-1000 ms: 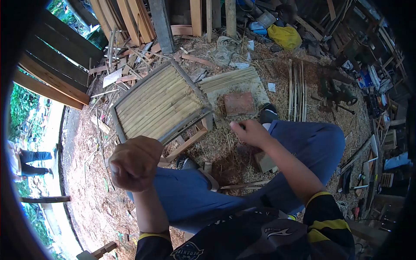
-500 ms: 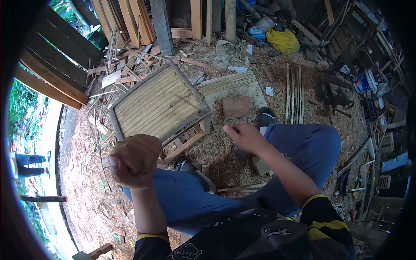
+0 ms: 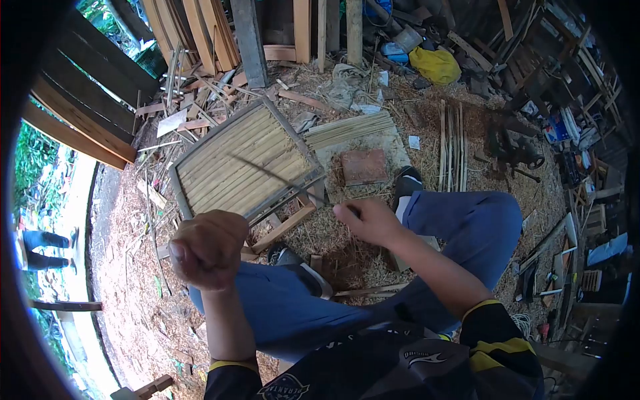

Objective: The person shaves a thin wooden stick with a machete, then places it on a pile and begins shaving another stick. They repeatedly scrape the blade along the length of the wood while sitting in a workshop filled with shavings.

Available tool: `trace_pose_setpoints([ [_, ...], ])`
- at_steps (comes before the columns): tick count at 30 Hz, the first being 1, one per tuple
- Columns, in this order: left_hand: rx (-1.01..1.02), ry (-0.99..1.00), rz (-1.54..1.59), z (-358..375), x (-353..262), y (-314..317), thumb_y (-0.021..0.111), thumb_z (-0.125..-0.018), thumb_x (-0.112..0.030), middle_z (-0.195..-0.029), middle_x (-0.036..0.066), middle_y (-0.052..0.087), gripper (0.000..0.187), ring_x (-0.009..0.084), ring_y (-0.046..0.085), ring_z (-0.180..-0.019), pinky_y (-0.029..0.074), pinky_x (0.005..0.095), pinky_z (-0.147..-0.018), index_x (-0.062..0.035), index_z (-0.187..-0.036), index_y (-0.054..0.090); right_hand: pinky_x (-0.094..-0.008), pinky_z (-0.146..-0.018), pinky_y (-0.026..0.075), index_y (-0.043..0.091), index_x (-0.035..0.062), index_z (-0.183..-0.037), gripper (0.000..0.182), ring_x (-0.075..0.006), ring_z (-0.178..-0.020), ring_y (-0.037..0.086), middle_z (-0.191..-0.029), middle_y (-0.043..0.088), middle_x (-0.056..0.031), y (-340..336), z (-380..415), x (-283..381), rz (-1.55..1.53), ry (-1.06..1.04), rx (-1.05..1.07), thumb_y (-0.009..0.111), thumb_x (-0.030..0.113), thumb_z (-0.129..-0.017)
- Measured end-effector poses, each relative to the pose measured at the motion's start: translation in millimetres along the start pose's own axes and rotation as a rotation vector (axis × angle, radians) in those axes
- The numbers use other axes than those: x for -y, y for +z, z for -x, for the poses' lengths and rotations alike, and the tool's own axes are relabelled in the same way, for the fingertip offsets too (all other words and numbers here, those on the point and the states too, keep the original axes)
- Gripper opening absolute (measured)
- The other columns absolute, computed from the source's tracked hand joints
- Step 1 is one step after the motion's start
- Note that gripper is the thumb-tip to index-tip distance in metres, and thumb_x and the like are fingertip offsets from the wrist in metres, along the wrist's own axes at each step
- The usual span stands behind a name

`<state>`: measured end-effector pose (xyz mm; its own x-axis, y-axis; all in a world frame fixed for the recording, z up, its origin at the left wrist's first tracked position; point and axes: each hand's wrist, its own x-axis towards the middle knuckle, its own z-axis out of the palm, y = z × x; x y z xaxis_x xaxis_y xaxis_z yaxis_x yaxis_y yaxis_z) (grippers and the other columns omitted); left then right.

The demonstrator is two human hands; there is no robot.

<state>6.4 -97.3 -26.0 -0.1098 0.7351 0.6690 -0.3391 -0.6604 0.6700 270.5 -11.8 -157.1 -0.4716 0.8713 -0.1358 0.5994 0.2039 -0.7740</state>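
Observation:
My left hand is closed in a fist over the lower left side of a slatted panel, and what it grips, if anything, is hidden. My right hand is curled closed, its thumb toward the panel. A long thin dark strip, slightly blurred, runs from close to my right thumb up and left across the panel. In front of me the panel has pale, bamboo-like slats inside a grey wooden frame and sits tilted on wooden legs. Right of it, a reddish-brown block lies on a pale sheet.
Thin pale strips lie bundled behind the block, with more long strips to the right. Shavings and wood scraps cover the floor. Boards lean at the back. A vise-like metal tool stands right. Another person's legs show far left.
The thin dark strip now shows across the panel, where it was not visible before. My right hand has shifted slightly left and down; my left hand has barely moved.

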Motion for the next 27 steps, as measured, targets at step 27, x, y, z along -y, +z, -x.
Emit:
trace_pose_setpoints([
  [27, -0.095, 0.041, -0.001, -5, 14, 13, 0.049, -0.105, -0.043, -0.064, 0.001, 0.026, 0.043, 0.0161, 0.027, -0.065, 0.026, 0.0359, -0.064, -0.0113, -0.08, 0.034, -0.0518, -0.071, 0.05, 0.069, -0.0062, -0.079, 0.08, -0.0459, -0.074, 0.066, -0.071, 0.064, -0.0278, 8, -4, -55, 0.009, 0.205, -0.054, 0.046, 0.068, -0.097],
])
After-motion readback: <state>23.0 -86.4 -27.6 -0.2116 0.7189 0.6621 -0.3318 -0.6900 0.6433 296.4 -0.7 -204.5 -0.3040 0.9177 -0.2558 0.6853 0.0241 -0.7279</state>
